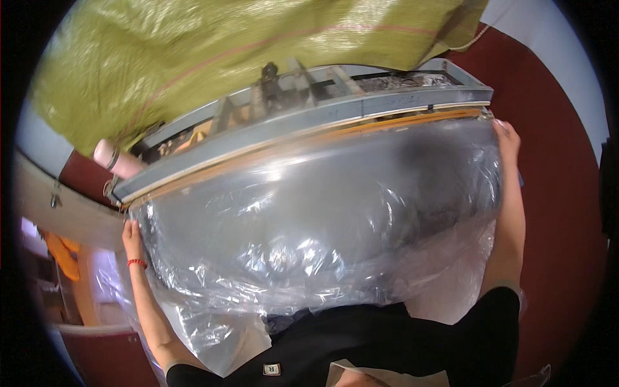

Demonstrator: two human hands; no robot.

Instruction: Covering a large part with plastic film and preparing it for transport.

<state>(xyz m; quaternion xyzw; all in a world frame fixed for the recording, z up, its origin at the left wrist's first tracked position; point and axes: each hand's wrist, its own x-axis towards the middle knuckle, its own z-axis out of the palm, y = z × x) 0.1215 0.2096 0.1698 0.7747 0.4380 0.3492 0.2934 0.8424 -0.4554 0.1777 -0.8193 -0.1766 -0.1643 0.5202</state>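
Note:
A wide piece of clear plastic film (309,193) is spread between my two hands, its near part crumpled and hanging against my body. My left hand (132,238), a red bracelet at its wrist, is closed on the film's left edge. At the far right corner, my right hand (508,140) is closed on the opposite edge. Both hands' fingertips are partly hidden. The film's far edge lies along the front of a long grey metal frame (309,115), by an orange strip (400,122). Whether the edge goes under the strip, I cannot tell.
Behind the frame hangs a large yellow-green woven sheet (225,45). A pink bottle (116,158) leans at the frame's left end. Metal brackets (284,87) stand inside the frame. Dark red floor (554,213) shows at right. An orange item (63,255) is at lower left.

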